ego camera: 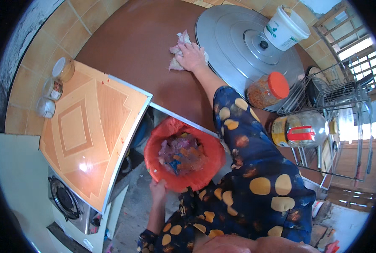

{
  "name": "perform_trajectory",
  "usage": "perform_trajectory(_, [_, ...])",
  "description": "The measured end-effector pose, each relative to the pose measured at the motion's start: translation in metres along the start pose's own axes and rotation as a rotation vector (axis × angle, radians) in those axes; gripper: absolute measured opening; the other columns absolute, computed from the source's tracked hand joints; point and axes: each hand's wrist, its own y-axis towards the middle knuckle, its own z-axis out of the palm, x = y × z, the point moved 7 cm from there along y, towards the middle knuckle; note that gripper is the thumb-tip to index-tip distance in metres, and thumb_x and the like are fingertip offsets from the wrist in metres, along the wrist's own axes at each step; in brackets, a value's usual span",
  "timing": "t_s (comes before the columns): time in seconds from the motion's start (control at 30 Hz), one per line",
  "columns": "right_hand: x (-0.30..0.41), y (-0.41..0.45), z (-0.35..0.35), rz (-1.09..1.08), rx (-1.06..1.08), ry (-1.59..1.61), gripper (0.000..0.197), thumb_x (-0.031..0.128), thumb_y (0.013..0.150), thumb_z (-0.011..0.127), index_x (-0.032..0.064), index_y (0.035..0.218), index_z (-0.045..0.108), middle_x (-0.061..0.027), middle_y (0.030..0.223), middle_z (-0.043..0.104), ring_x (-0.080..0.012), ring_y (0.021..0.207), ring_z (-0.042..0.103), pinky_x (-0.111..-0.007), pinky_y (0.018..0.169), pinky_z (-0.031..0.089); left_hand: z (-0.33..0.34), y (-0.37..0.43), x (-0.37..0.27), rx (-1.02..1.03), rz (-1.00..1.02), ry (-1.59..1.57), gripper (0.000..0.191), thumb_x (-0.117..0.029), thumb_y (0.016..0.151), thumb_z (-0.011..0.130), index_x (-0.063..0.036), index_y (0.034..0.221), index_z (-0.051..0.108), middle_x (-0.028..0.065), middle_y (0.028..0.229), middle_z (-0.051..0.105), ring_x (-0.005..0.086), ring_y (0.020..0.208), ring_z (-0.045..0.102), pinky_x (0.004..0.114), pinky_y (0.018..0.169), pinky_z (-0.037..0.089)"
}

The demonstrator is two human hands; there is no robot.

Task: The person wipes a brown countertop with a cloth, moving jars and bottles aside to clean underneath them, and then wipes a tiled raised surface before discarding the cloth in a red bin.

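My right hand (pixel 192 57) presses a crumpled pinkish-white cloth (pixel 176 64) flat against the brown countertop (pixel 137 47), just left of a large round metal lid (pixel 229 41). Down by the counter's front edge, my left hand (pixel 158 190) grips the rim of a red bin lined with a red plastic bag (pixel 153 151). Crumpled wrappers and other mixed waste (pixel 183 155) lie inside it. The bin is held in front of my body, beneath the pale metal edging (pixel 184 118) of the counter. My left fingers are partly hidden by the rim.
A white plastic bucket (pixel 281 30) and a red-capped jar (pixel 260 91) stand at the lid. Nearby are a large oil bottle (pixel 301 131) and wire dish rack (pixel 336 85). Leftward, three small jars (pixel 52 90) line a wood-patterned tabletop (pixel 102 132), above a gas stove (pixel 64 197).
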Motion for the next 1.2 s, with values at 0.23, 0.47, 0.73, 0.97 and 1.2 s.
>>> perform_trajectory(0.23, [-0.011,-0.086,-0.021,0.159,-0.107,0.002,0.04,0.025,0.074,0.056,0.009,0.11,0.05,-0.0066,0.104,0.053,-0.0242,0.099,0.048,-0.041,0.076,0.038,0.013,-0.017,-0.004,0.063,-0.048,-0.043,0.026,0.001,0.072,0.049,-0.0039,0.096,0.055,0.001,0.078,0.058,0.0099,0.057,0.052,0.022,0.048,0.041])
perform_trajectory(0.47, [-0.051,-0.216,-0.083,0.304,-0.048,-0.105,0.041,0.022,0.073,0.057,0.0097,0.111,0.048,-0.0077,0.113,0.05,-0.025,0.104,0.047,-0.041,0.078,0.04,-0.002,-0.015,-0.006,0.133,-0.056,0.089,0.02,-0.001,0.071,0.049,-0.0047,0.09,0.055,-0.0004,0.069,0.054,0.0094,0.05,0.05,0.024,0.042,0.038])
perform_trajectory(0.73, [-0.053,-0.299,-0.141,0.738,0.455,0.153,0.027,0.029,0.076,0.053,0.0075,0.087,0.067,-0.0176,0.088,0.063,-0.032,0.084,0.059,-0.039,0.08,0.045,-0.005,-0.026,-0.01,0.221,-0.033,0.065,0.023,0.001,0.071,0.046,-0.0039,0.092,0.056,0.0012,0.074,0.057,0.0107,0.056,0.053,0.026,0.049,0.044])
perform_trajectory(0.97, [-0.014,-0.267,-0.159,0.431,0.041,0.98,0.031,0.017,0.074,0.056,0.0054,0.102,0.059,-0.0087,0.102,0.061,-0.0189,0.096,0.057,-0.032,0.084,0.044,-0.035,-0.026,0.007,0.066,-0.139,0.102,0.025,0.001,0.068,0.048,-0.0077,0.09,0.055,-0.0001,0.064,0.05,0.0088,0.04,0.042,0.022,0.03,0.029])
perform_trajectory(1.2, [0.001,-0.233,-0.095,0.336,-0.137,0.003,0.036,0.02,0.067,0.058,0.0146,0.102,0.058,-0.0081,0.106,0.052,-0.0306,0.097,0.047,-0.042,0.082,0.042,-0.031,-0.027,0.013,0.106,-0.015,0.051,0.02,-0.002,0.068,0.049,-0.0044,0.087,0.057,0.0008,0.072,0.056,0.0125,0.057,0.054,0.027,0.044,0.044])
